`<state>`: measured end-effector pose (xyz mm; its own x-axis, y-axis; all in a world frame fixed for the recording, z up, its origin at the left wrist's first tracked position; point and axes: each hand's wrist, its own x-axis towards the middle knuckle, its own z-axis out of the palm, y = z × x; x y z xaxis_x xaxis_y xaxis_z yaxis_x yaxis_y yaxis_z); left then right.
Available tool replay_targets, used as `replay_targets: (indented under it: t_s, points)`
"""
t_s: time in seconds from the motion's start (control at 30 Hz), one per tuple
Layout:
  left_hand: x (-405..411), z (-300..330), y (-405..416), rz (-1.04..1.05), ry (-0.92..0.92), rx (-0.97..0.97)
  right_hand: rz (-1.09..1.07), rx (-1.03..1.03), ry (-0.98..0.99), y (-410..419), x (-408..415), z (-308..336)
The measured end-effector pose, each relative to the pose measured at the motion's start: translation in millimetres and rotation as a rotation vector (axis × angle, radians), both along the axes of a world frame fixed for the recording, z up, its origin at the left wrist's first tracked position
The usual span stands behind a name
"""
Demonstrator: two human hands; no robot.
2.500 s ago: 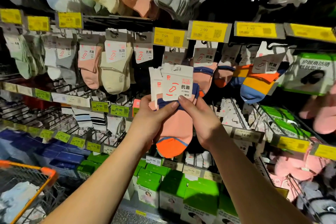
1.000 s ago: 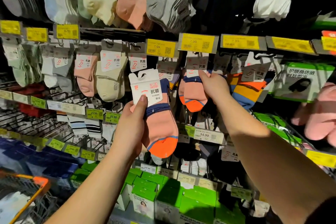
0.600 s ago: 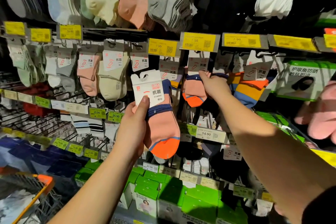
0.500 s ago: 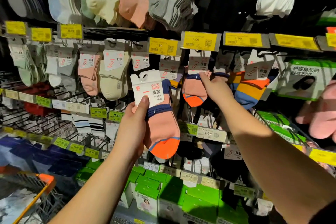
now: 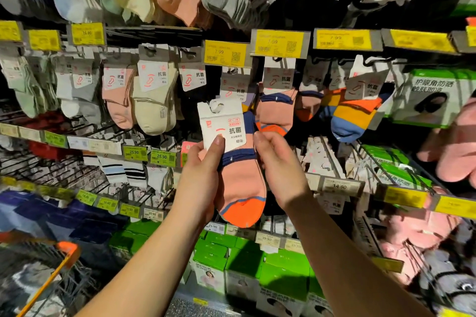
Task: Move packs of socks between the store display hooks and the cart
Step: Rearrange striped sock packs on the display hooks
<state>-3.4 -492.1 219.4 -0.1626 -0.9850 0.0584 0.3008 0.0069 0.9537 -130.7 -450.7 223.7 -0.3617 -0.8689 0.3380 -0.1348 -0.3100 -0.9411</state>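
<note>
- Bare fingers of the right hand (image 5: pixel 280 170), half a second ago up at the hanging packs (image 5: pixel 277 100), now curl against the right edge of the sock pack (image 5: pixel 238 172).
- Left hand (image 5: pixel 203 177) grips the pack's left side, thumb on its white card (image 5: pixel 222 126).
- Pack sits upright between both hands, below the yellow price tags (image 5: pixel 279 42).
- Cart (image 5: pixel 55 273) at lower left.

Black wire display rack (image 5: pixel 59 170) with rows of hooks carried carded sock packs: pink ankle socks (image 5: pixel 117 100) beside cream ankle socks (image 5: pixel 154 108), then orange-and-navy socks (image 5: pixel 277 110) under yellow price tags (image 5: pixel 279 42). Green cardboard boxes (image 5: pixel 283 273) stood along the bottom shelf. An orange-rimmed wire cart (image 5: pixel 51 278) stood lower left.
</note>
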Motion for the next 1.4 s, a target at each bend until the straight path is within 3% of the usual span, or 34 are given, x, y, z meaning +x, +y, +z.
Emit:
replay_targets:
  t_s: [0.23, 0.57, 0.7, 0.9, 1.03, 1.23, 1.4]
  points:
    - [-5, -12, 0, 0.008, -0.014, -0.033, 0.052, 0.062, -0.043, 1, 2, -11]
    - [7, -11, -14, 0.06, -0.136, -0.052, 0.14, 0.073, -0.325, -9, -19, -18]
    - [15, -9, -18, 0.149, -0.193, -0.1, 0.082, 0.08, -0.393, -11, -39, -4]
    - [17, -2, -17, 0.134, -0.116, -0.081, -0.09, 0.075, -0.04, -32, -71, 30]
    - [14, 5, -13, 0.11, -0.092, -0.09, -0.172, 0.07, 0.089, -47, -78, 53]
    - [11, 8, -11, 0.074, -0.056, -0.076, -0.218, 0.062, 0.181, -69, -87, 67]
    - [14, 8, -13, 0.081, -0.061, -0.07, -0.233, 0.049, 0.118, -72, -90, 68]
